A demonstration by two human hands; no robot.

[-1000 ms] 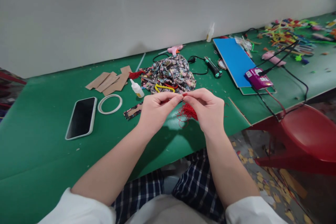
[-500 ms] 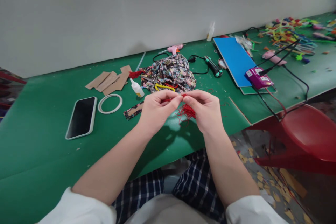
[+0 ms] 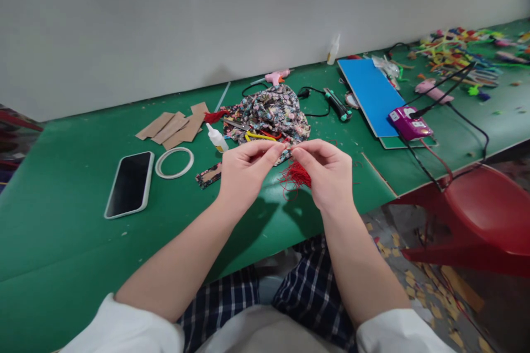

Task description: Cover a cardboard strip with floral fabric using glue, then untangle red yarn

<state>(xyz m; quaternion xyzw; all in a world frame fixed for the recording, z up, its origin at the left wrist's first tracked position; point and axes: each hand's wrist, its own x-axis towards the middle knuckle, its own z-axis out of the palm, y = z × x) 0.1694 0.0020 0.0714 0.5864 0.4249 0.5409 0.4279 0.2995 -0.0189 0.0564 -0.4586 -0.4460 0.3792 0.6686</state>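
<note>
Fingertips pinched, my left hand (image 3: 244, 174) and my right hand (image 3: 330, 174) face each other above the table's near part. Between them is red thread, mostly covered by the fingers. A loose bundle of red threads (image 3: 296, 175) shows just left of my right hand, below its fingertips; whether that hand touches it I cannot tell. Behind the hands lies a crumpled floral cloth (image 3: 273, 110), with scissors (image 3: 261, 136) with a yellow handle on its front. A floral-covered cardboard strip (image 3: 208, 176) is partly hidden behind my left hand. A red tassel (image 3: 215, 116) rests at the cloth's left.
Left of the hands are a glue bottle (image 3: 217, 138), a tape ring (image 3: 159, 165), a phone (image 3: 130, 185) and brown cardboard pieces (image 3: 168, 128). Behind stand a pink glue gun (image 3: 276, 77) and a cutter (image 3: 337, 105). A purple power adapter (image 3: 409, 122) with cables overlaps a blue board (image 3: 370, 96).
My hands have drawn slightly apart, opening a small gap between the fingertips. My right hand has shifted a little to the right. The things on the table stay where they were.
</note>
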